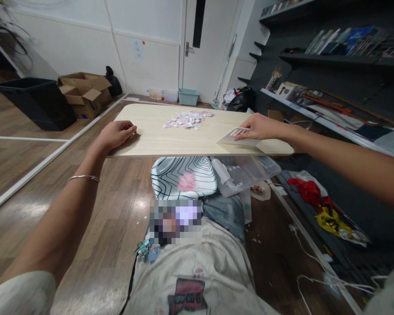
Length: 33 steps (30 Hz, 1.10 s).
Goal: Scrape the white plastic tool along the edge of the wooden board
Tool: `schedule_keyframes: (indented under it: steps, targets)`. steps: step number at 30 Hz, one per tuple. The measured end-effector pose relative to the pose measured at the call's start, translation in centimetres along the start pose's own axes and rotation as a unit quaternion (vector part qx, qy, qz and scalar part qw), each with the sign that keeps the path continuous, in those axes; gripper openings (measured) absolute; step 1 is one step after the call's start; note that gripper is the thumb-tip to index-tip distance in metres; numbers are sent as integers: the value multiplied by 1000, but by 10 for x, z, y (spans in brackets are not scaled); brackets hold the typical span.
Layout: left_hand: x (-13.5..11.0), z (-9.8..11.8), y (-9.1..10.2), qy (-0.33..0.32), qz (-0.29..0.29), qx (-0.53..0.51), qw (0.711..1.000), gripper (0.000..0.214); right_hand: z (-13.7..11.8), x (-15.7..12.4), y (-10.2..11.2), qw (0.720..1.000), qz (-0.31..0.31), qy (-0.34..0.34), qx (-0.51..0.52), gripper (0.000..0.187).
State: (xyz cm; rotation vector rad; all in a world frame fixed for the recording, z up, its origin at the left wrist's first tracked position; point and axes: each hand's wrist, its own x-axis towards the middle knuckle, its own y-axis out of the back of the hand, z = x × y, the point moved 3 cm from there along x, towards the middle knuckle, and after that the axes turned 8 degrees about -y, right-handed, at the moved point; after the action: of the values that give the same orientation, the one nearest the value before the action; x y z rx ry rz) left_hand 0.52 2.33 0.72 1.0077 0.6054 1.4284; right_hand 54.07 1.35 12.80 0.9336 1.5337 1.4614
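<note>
A pale wooden board [151,142] lies across the view in front of me, with a loose pile of small white and pinkish paper scraps [187,119] on its far middle part. My right hand [259,127] grips a flat white slotted scraper [233,138], tilted with its lower edge on or close to the board, right of the scraps. At the board's left end rests my left hand [118,133], fingers curled together in a pinch. Whatever lies between those fingertips is too small to make out.
Below the board are a patterned tray [164,175] with pink bits and a clear plastic box [249,173]. A black bin [36,105] and cardboard boxes [85,94] stand at left. Dark shelves [335,65] line the right. A teal basket [188,97] sits by the door.
</note>
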Motion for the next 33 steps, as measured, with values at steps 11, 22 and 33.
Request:
schedule_keyframes:
  steps: [11,22,33]
  targets:
    - [-3,4,2,-2,-8,-1,1000,41,-5,14,-5,997,-3,-11,-81,52]
    - [-4,8,3,8,-6,-13,1000,35,-5,22,0,993,-15,-29,-117,53]
    - [-4,6,3,9,-7,-2,1000,40,-9,32,3,994,-79,-34,-64,67]
